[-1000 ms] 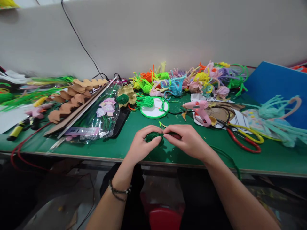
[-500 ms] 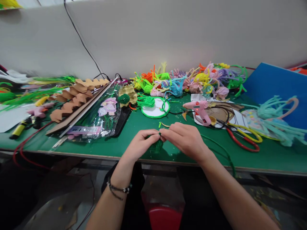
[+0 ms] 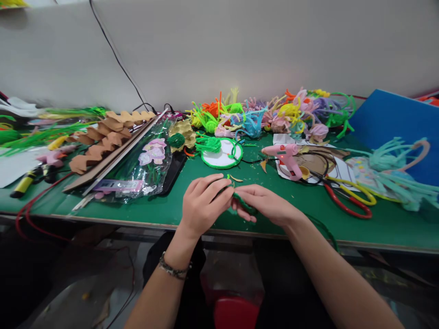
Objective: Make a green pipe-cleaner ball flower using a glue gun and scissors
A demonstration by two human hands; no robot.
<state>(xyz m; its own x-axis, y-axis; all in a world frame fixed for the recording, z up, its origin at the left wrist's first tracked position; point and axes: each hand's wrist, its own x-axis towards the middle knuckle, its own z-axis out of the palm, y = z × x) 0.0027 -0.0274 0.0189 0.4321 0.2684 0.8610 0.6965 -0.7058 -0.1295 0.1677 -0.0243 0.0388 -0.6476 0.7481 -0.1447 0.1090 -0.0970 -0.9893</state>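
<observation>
The person's right hand (image 3: 262,203), palm turned partly upward, held a dark green, fuzzy, elongated bundle of craft stems (image 3: 246,204) between thumb and bent fingers, just above the green tabletop (image 3: 187,176) near its front edge. The bundle's long axis slanted: one end pointed forward and to the left, at the left hand (image 3: 207,201), while the other ran back into the right palm, where the fingers partly hid it. The left hand arched over from the other side, knuckles up, its fingertips meeting the right hand's at the bundle's forward end; whether they gripped it could not be told.

A loose dark green fuzzy strand (image 3: 324,226) lay to the right of the right hand, passing over the tabletop's edge. Just beyond the fingertips lay a thin tan curled scrap (image 3: 236,179). Farther forward of both hands was a round white disc with a bright green fuzzy rim (image 3: 224,158). Forward and right of the right hand lay a pink plastic glue gun (image 3: 291,162).
</observation>
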